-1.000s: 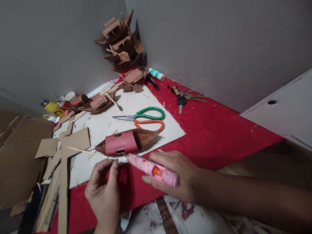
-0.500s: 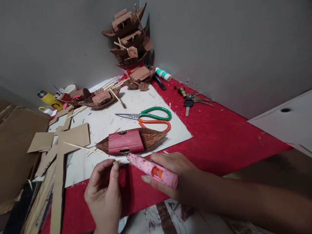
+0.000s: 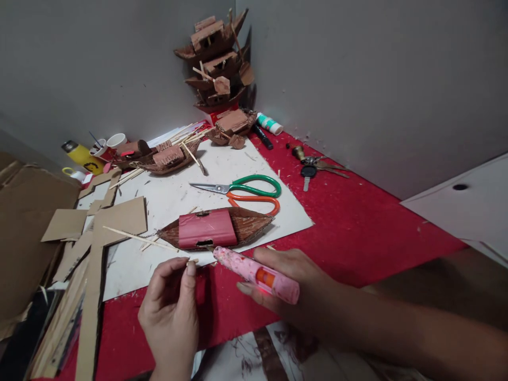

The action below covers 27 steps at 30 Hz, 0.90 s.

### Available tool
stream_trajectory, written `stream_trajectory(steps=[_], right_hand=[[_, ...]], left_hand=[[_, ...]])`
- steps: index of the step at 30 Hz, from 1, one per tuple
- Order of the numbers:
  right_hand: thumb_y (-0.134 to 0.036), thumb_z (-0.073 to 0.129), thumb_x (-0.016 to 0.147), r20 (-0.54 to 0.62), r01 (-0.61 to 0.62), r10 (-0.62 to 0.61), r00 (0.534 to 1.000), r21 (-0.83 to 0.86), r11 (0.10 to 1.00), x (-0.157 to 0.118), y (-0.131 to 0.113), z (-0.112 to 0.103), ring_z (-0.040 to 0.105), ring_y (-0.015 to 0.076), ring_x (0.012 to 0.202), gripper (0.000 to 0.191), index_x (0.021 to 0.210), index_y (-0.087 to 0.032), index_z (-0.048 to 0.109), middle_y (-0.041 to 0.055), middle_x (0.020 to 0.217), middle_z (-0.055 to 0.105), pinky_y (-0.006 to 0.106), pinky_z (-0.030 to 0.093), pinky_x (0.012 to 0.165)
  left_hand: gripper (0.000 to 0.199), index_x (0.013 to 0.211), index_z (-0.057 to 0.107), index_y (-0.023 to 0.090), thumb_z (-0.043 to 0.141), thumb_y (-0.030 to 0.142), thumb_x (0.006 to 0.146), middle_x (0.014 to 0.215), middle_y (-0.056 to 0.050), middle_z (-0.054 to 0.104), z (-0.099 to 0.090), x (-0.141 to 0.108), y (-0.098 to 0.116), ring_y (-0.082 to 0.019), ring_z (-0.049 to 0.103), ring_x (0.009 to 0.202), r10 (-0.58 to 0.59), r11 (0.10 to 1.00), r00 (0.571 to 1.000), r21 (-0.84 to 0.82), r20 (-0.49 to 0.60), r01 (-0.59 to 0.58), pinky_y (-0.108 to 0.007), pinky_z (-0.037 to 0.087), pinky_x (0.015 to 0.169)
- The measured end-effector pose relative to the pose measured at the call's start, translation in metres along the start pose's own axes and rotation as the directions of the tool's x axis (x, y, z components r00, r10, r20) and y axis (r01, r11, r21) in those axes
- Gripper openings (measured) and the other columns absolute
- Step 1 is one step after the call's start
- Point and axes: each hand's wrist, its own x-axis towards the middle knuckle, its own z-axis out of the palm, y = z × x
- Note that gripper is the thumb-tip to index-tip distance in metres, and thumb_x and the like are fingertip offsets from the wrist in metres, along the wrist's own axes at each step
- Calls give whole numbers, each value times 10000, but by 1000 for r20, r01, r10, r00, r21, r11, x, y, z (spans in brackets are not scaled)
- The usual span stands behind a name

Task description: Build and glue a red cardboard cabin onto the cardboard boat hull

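Note:
My right hand [image 3: 289, 278] is closed round a pink glue gun [image 3: 254, 270], its nozzle pointing left near the lower side of a model boat. That brown boat [image 3: 254, 225] has a reddish-pink cover [image 3: 207, 228] and lies on a white sheet [image 3: 214, 159]. Between thumb and forefinger, my left hand [image 3: 170, 312] pinches a short piece of thin wooden stick [image 3: 192, 261], just below the boat and left of the nozzle. Scissors [image 3: 242, 191] with green and orange handles lie beyond the boat. Thin wooden sticks [image 3: 137, 236] rest at the boat's left tip.
Cardboard pieces [image 3: 119, 219] and a cardboard box [image 3: 35, 233] occupy the left side. Several finished boats [image 3: 218, 63] are stacked in the far corner. Keys [image 3: 308, 172] lie on the red tabletop [image 3: 357, 227]. A yellow bottle [image 3: 83, 157] and cups [image 3: 116, 140] stand at the far left.
The glue gun in my right hand has shifted slightly to the right, away from my left hand, and a red glow now shows on its underside. My left hand keeps its pinch.

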Motion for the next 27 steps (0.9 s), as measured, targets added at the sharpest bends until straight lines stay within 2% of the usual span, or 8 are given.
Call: stream_trajectory(steps=[4, 9, 12, 19, 23, 27], right_hand=[[-359, 555, 870, 50, -45, 44, 998, 9, 999, 4, -5, -2, 534, 139, 554, 180, 768, -211, 543, -3, 670, 631, 262, 295, 519], [-427, 566, 854, 102, -127, 129, 986, -30, 991, 12, -16, -5, 447, 119, 480, 272, 707, -204, 516, -8, 582, 559, 253, 265, 486], [-426, 568, 850, 127, -168, 169, 977, -21, 986, 12, -15, -6, 469, 125, 495, 257, 722, -207, 524, -4, 607, 578, 250, 276, 483], [-278, 503, 884, 68, -46, 41, 997, 80, 996, -3, -4, -12, 590, 161, 680, 119, 847, -188, 572, 44, 801, 652, 275, 399, 617], [-307, 522, 878, 75, -63, 63, 995, -2, 998, 0, -10, -13, 551, 147, 597, 143, 791, -201, 563, 18, 708, 633, 269, 347, 557], [-391, 551, 851, 135, -166, 168, 976, -27, 986, 9, -18, -12, 460, 124, 491, 232, 714, -206, 523, -3, 600, 578, 260, 272, 487]], left_hand=[[100, 864, 700, 220, 735, 255, 777, 784, 25, 706, 0, 1, -4, -92, 655, 703, 81, 996, 997, -22, -15, -81, -149, 526, 678], [77, 854, 703, 219, 729, 242, 785, 781, 26, 707, -1, 0, -7, -79, 657, 706, 95, 995, 995, 4, -9, -95, -121, 520, 677], [78, 863, 702, 222, 724, 244, 791, 786, 28, 706, -2, 0, -8, -77, 657, 710, 94, 996, 996, -1, -3, -94, -120, 521, 685], [93, 882, 698, 235, 723, 247, 793, 814, 30, 705, -2, -1, -10, -79, 650, 740, 90, 996, 996, 7, 20, -90, -124, 519, 713], [85, 877, 700, 228, 719, 244, 796, 805, 25, 704, -1, -2, -9, -83, 651, 734, 101, 995, 995, -2, 20, -101, -132, 521, 710], [88, 870, 701, 221, 724, 253, 791, 795, 23, 705, -1, -1, -9, -86, 653, 721, 81, 997, 997, -12, 14, -81, -137, 523, 694]])
